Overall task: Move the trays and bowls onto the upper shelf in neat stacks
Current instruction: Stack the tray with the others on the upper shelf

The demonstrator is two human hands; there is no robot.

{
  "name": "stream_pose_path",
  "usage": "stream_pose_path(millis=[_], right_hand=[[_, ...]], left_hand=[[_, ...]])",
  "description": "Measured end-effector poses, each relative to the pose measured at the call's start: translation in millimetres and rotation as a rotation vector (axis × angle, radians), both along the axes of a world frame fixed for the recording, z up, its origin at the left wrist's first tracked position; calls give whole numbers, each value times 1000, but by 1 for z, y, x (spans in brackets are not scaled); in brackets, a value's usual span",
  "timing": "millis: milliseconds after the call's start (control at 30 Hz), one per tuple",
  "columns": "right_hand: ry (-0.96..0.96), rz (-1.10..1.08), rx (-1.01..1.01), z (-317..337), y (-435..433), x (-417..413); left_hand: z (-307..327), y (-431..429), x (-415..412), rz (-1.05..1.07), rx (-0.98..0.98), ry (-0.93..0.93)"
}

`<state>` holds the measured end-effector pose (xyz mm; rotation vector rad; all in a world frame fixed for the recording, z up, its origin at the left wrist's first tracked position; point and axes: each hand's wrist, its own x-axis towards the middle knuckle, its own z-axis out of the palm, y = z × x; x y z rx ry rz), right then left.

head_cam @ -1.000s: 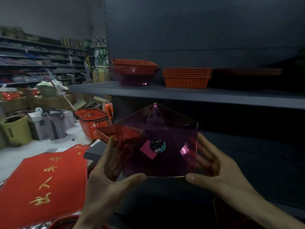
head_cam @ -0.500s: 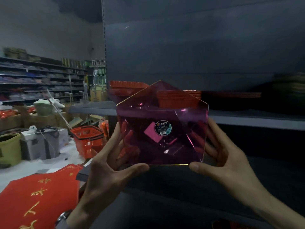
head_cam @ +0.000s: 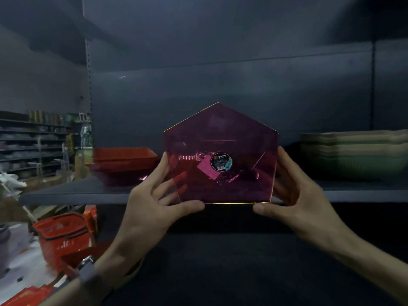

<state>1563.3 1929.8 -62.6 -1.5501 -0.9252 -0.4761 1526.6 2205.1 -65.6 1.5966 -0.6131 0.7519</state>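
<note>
Left hand point(head_cam: 152, 208) and right hand point(head_cam: 295, 202) hold one pink bowl point(head_cam: 220, 140) between them, at the height of the upper shelf point(head_cam: 72, 193) and just in front of its edge. The bowl is of clear plastic with five corners. It is turned up on its edge, so that a wide face looks at the camera and one corner points up. Each thumb presses under the lower edge, and the fingers are curled behind the sides; the left fingers show through the plastic. A round sticker point(head_cam: 221, 162) shows on the bowl. On the shelf to the left, a stack of orange trays point(head_cam: 123, 154) rests on top of a second pink bowl point(head_cam: 114, 175). To the right, on the same shelf, stands a stack of green bowls point(head_cam: 353, 155). Lower at the left is a red shopping basket point(head_cam: 59, 233). A watch point(head_cam: 88, 274) is on the left wrist.
</note>
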Motion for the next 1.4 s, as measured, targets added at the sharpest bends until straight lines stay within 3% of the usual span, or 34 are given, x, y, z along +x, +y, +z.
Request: stream_pose_path(millis=[333, 867, 1400], right_hand=[[-70, -42, 70, 69, -43, 52], [-83, -173, 293, 86, -51, 162], [74, -231, 162, 52, -61, 187]], left_hand=[[73, -47, 67, -66, -60, -124], [82, -108, 200, 10, -16, -165], [44, -106, 240, 150, 186, 130]])
